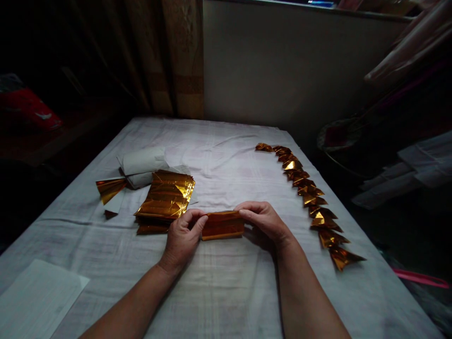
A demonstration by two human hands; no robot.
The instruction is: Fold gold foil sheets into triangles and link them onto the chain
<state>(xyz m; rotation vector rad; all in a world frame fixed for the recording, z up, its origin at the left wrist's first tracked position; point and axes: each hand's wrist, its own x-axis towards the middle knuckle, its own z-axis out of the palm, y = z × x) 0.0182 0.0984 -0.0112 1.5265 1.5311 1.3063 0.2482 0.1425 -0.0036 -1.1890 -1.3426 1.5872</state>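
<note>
In the head view, the left hand [185, 235] pinches the upper left corner of a gold foil strip [222, 226] between thumb and fingers; the right hand's [263, 219] grip holds the upper right corner likewise. The strip lies between them, over the cloth-covered surface [229, 287], just beside a stack of gold foil sheets [164, 195]. Level pinches, light outward tension and even thumb pressure along the upper edge should give a straight crease without tearing the foil.
</note>
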